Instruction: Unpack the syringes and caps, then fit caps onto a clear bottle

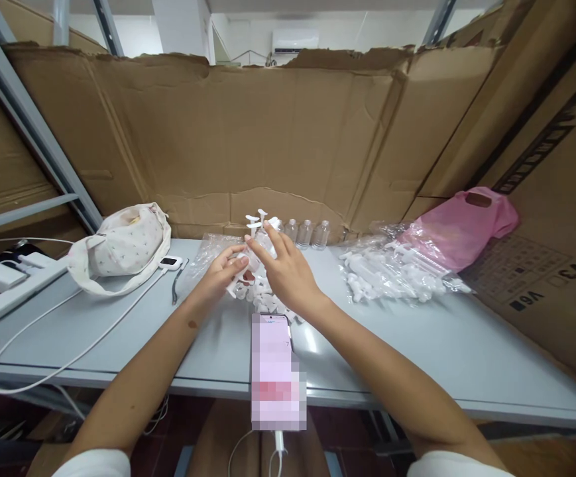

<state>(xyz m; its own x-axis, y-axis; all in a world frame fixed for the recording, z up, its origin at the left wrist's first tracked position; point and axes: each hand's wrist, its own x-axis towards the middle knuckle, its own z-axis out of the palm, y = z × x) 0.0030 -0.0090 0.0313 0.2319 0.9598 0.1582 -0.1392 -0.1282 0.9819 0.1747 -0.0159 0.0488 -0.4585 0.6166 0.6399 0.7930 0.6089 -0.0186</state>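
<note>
- Both hands meet over the middle of the grey table point(417, 358), right above a little heap of white pump tops point(258, 295).
- Left hand point(221, 275) is curled around something small and see-through, looks like one of the little clear bottles, though it's mostly hidden so I can't swear to it.
- Right hand point(288, 268) pinches a white pump top point(256, 222) at its fingertips, holding it up just beside the left hand's piece.
- My read: this is the fitting step, pump going onto bottle. The next move would need the tube lined up with the neck, then a push or twist.
- More clear bottles point(306, 232) stand in a row at the back, against the cardboard wall point(268, 132).
- A clear bag of white parts point(392, 275) lies to the right, with a pink bag point(461, 222) behind it.
- A phone point(274, 371) sits at the near edge, and a fabric pouch point(121, 248) off to the left.
</note>
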